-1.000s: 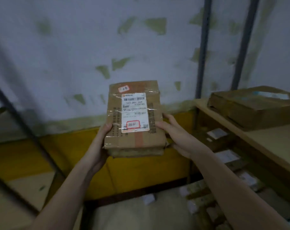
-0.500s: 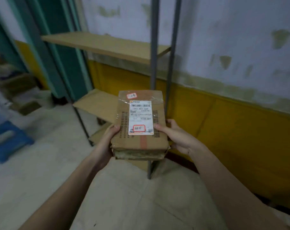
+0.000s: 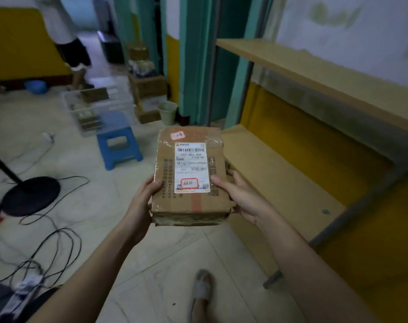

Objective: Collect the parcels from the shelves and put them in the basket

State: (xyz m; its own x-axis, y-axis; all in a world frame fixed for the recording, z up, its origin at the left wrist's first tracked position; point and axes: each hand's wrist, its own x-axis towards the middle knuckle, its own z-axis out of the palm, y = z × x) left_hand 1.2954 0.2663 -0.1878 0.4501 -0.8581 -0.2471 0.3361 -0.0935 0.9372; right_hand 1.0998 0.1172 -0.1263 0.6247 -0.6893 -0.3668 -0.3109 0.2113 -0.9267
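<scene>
A cardboard parcel [image 3: 190, 176] is held in the air in front of the person, over the tiled floor [image 3: 165, 264], its label [image 3: 191, 167] facing up. The left hand [image 3: 141, 206] grips its near left edge: the thumb lies on the top face, beside the label's lower left corner, and the fingers curl underneath, out of sight. The right hand [image 3: 241, 198] grips the near right edge in the same way, thumb on top near the label's lower right corner, fingers wrapped round the side and under the bottom. The parcel sits between the two palms, level, with its near short edge towards the person and its far end pointing away.

To the right, wooden shelves [image 3: 291, 64] run along the yellow and white wall; the lower shelf board [image 3: 280, 180] lies just behind the right hand. A clear plastic basket [image 3: 119, 101] stands on the floor well beyond the parcel's far left corner, with a blue stool [image 3: 119, 141] just in front of it. Black cables [image 3: 53, 248] lie across the floor on the left, near a round black stand base [image 3: 30, 194]. Another person's legs [image 3: 78, 66] show at the top left.
</scene>
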